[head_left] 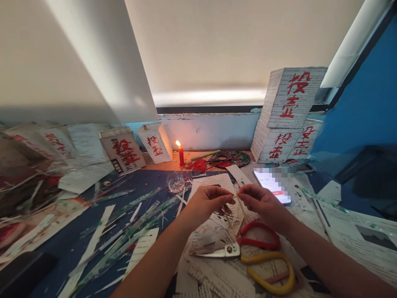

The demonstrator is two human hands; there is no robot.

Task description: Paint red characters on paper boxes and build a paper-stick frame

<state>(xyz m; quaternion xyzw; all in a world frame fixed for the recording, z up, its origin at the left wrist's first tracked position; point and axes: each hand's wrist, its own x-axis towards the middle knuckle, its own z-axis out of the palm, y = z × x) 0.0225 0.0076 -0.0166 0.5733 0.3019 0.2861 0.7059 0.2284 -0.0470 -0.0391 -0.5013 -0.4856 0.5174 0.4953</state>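
My left hand (212, 203) and my right hand (257, 200) meet above the papers, fingertips almost touching. Both are closed in a pinch on a thin pale stick (243, 210); more slender pale pieces hang below the fingers, and where they join is too small to make out. Just beneath lie scissors (231, 249) with one red and one yellow handle, their blades pointing left. Printed paper sheets (214, 275) and cut strips lie under them. A lit phone (263, 182) is beyond my right hand, and a small clear cup (175, 182) beyond my left.
A lit red candle (181, 155) burns at the back, beside red and black pieces (228, 159). Paper boxes with red lettering stand at the left (122, 151) and are stacked at the right (291, 99). Plastic wrappers and strips (136, 225) litter the blue tabletop (70, 240).
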